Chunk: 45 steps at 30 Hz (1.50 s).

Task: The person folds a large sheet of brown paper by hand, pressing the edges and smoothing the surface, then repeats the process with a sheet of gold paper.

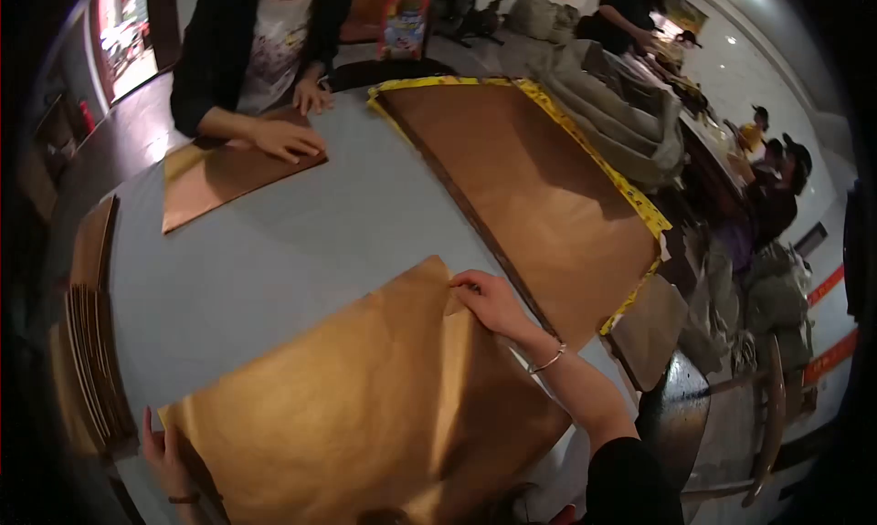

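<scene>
A large sheet of golden-brown paper point(320, 406) lies across the near side of the table, with a crease and a raised fold towards its right. My right hand point(493, 301), with a bracelet at the wrist, pinches the sheet near its far right corner. At the left edge of the paper is my left hand point(166, 461), its visible fingers stretched up and apart beside the corner. Part of that hand is hidden at the paper's edge.
A brown paper stack point(530, 178) with yellow edging lies at the right. Folded brown bundles point(96, 370) line the left edge. Across the grey table point(292, 260), another person's hands point(288, 140) rest on a folded brown sheet point(215, 192). Grey sacks point(621, 114) stand behind.
</scene>
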Each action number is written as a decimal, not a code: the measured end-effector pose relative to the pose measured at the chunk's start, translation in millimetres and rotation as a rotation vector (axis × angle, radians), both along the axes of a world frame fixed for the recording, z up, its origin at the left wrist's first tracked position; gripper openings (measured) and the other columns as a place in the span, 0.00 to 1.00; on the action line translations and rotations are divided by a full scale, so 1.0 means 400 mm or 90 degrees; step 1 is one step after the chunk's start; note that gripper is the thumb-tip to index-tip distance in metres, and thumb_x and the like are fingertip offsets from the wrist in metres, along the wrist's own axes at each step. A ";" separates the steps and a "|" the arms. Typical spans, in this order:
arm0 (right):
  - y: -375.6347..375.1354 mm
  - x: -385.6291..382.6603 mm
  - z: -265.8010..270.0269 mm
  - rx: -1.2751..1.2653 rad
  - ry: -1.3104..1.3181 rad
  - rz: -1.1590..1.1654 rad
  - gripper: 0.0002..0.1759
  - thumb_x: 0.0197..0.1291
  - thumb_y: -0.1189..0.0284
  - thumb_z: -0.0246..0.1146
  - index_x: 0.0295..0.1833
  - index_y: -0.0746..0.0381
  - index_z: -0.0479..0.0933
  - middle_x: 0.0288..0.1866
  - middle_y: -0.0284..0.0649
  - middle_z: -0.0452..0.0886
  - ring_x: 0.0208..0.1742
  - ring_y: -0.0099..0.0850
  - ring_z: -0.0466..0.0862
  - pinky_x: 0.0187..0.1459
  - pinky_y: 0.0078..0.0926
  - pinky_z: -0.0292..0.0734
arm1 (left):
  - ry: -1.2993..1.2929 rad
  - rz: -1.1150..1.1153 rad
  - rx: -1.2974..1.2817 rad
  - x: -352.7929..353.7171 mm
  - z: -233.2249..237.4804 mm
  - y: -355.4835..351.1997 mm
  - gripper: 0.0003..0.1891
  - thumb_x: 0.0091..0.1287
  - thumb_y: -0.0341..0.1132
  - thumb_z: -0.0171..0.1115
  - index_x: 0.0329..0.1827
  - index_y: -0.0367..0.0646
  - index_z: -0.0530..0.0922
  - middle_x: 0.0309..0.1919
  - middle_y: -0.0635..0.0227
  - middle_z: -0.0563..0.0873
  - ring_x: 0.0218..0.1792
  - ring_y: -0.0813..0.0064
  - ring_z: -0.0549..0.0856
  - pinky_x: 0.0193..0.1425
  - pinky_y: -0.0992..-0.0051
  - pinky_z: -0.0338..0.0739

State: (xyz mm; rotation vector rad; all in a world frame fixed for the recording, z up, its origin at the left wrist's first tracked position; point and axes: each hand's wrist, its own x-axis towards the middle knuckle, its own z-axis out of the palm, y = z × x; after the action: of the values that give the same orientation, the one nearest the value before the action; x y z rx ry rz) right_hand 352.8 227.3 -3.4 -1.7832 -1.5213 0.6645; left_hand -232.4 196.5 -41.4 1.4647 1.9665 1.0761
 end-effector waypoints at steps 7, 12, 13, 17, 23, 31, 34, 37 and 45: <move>0.011 0.002 0.020 -0.073 0.067 0.009 0.12 0.67 0.72 0.57 0.52 0.67 0.77 0.40 0.35 0.80 0.40 0.21 0.76 0.44 0.20 0.71 | -0.100 0.060 0.069 0.132 0.090 -0.035 0.31 0.63 0.26 0.57 0.71 0.40 0.63 0.27 0.72 0.76 0.30 0.82 0.74 0.39 0.80 0.71; 0.018 0.020 0.010 -0.096 0.067 0.010 0.13 0.67 0.69 0.58 0.51 0.66 0.77 0.40 0.35 0.79 0.42 0.24 0.76 0.46 0.22 0.71 | -0.100 0.137 0.046 0.168 0.136 -0.044 0.31 0.61 0.26 0.56 0.71 0.41 0.63 0.27 0.69 0.77 0.30 0.80 0.75 0.39 0.78 0.72; 0.022 0.023 0.012 -0.111 0.068 -0.013 0.13 0.67 0.68 0.58 0.51 0.66 0.77 0.41 0.36 0.79 0.42 0.24 0.76 0.46 0.22 0.71 | -0.083 0.106 0.039 0.156 0.126 -0.039 0.33 0.62 0.26 0.58 0.72 0.42 0.60 0.27 0.70 0.78 0.30 0.82 0.75 0.39 0.80 0.72; 0.022 0.044 -0.015 -0.084 0.084 0.022 0.14 0.67 0.68 0.59 0.51 0.67 0.76 0.43 0.36 0.78 0.44 0.25 0.76 0.48 0.22 0.70 | -0.068 0.095 0.024 0.159 0.135 -0.039 0.35 0.63 0.27 0.59 0.74 0.45 0.58 0.27 0.71 0.79 0.30 0.82 0.77 0.39 0.79 0.73; 0.021 0.036 -0.005 -0.080 0.114 -0.005 0.14 0.67 0.68 0.59 0.52 0.67 0.75 0.45 0.38 0.78 0.47 0.26 0.76 0.51 0.22 0.69 | -0.062 0.078 0.039 0.140 0.117 -0.044 0.34 0.63 0.27 0.58 0.73 0.45 0.57 0.26 0.68 0.80 0.29 0.79 0.80 0.38 0.77 0.74; 0.013 0.042 -0.009 -0.066 0.113 0.015 0.14 0.67 0.68 0.58 0.52 0.67 0.75 0.46 0.38 0.77 0.49 0.26 0.75 0.53 0.23 0.69 | -0.004 0.036 0.050 0.145 0.115 -0.045 0.31 0.61 0.24 0.56 0.71 0.45 0.63 0.24 0.68 0.79 0.26 0.80 0.78 0.33 0.78 0.73; 0.012 0.039 0.001 -0.076 0.119 0.029 0.13 0.67 0.69 0.58 0.51 0.67 0.75 0.46 0.37 0.77 0.49 0.26 0.75 0.52 0.23 0.69 | 0.052 0.041 0.057 0.155 0.111 -0.049 0.31 0.61 0.24 0.55 0.70 0.48 0.64 0.24 0.67 0.78 0.25 0.78 0.78 0.32 0.76 0.74; 0.011 0.027 0.003 -0.071 0.078 -0.008 0.12 0.67 0.70 0.57 0.50 0.67 0.75 0.45 0.37 0.77 0.48 0.25 0.75 0.52 0.23 0.69 | 0.124 0.035 0.090 0.163 0.112 -0.052 0.31 0.61 0.24 0.56 0.70 0.48 0.64 0.26 0.62 0.79 0.25 0.68 0.79 0.33 0.72 0.75; 0.015 0.044 -0.002 -0.075 0.063 0.024 0.10 0.67 0.72 0.56 0.48 0.67 0.74 0.43 0.36 0.76 0.45 0.25 0.74 0.49 0.22 0.68 | 0.283 0.017 0.180 0.198 0.129 -0.064 0.29 0.58 0.25 0.57 0.67 0.46 0.68 0.32 0.57 0.81 0.32 0.55 0.80 0.36 0.60 0.74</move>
State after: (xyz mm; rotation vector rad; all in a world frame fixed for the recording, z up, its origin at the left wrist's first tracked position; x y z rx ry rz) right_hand 370.4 233.3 -4.1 -1.7841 -1.4796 0.8644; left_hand -153.3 170.9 10.0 1.9746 2.1976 1.1528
